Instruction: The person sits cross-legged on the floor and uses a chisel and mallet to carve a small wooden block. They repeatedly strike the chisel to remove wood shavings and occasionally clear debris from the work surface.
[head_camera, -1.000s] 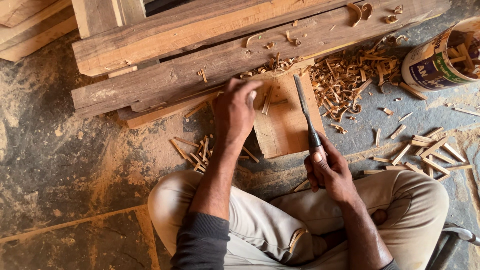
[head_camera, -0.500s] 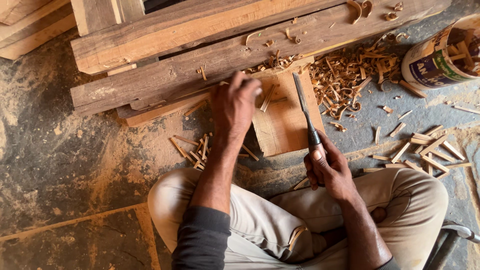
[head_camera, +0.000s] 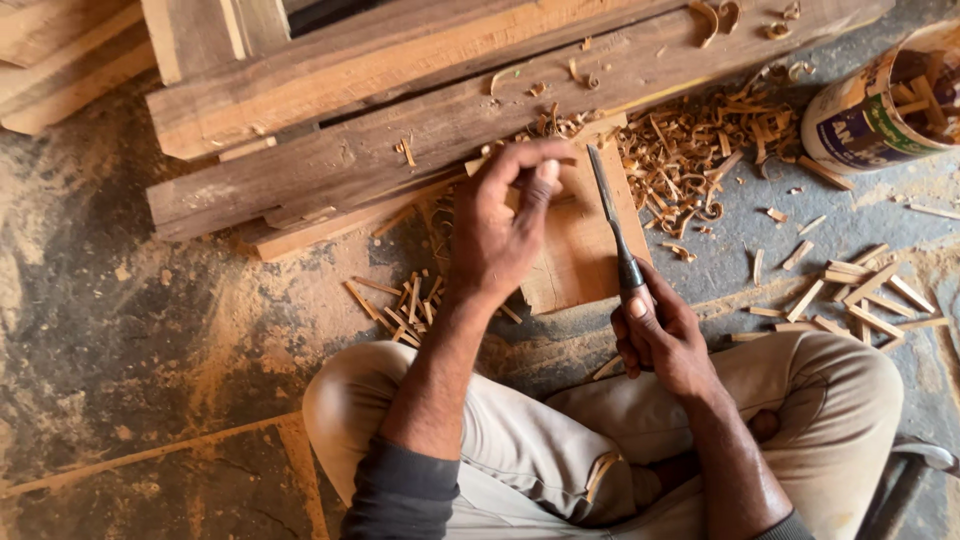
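Observation:
I sit cross-legged on the floor over a light wooden block (head_camera: 585, 250). My right hand (head_camera: 660, 335) grips the dark handle of a chisel (head_camera: 610, 220), whose metal blade points away from me along the block's top. My left hand (head_camera: 505, 225) rests on the block's left side, fingers curled near its far edge, thumb close to the blade tip. The block butts against a long weathered beam (head_camera: 400, 150).
Curled wood shavings (head_camera: 700, 150) pile up at the far right of the block. A round tub (head_camera: 885, 100) with wood scraps stands at the upper right. Splinters (head_camera: 850, 295) lie right of my knee, more splinters (head_camera: 395, 300) to the left. Stacked timber (head_camera: 330, 70) lies beyond the beam.
My left hand has shifted a little on the block, its fingers curling closer to the chisel tip. The chisel and right hand stay almost in place.

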